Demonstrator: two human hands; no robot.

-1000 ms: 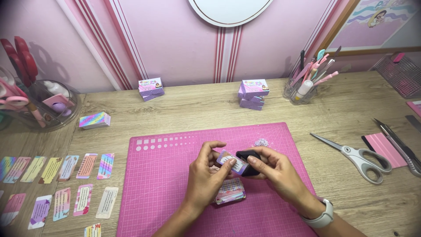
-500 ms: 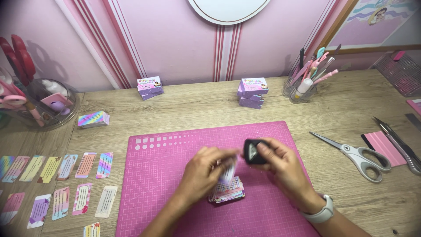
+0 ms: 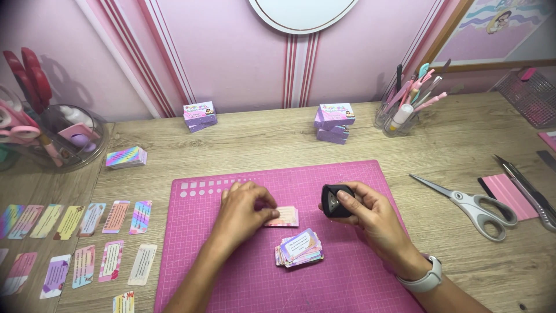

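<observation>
Purple boxes [image 3: 198,115] [image 3: 334,122] along desk's back edge

Mat [image 3: 243,284] under my work is hot pink with a fine grid. Card [image 3: 282,216] at my left hand [image 3: 243,211] is pale pink and peach. Punch [image 3: 336,200] in my right hand [image 3: 370,214] is black. Stack [image 3: 299,248] shows lilac and pink edges. Counter [image 3: 266,142] is light wood grain. Scissors [image 3: 472,204] have grey-white handles. Wall [image 3: 231,52] is pink with white stripes.

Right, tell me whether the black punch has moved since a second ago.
Yes. The black punch, in the right hand, went right, away from the card stack.
</observation>
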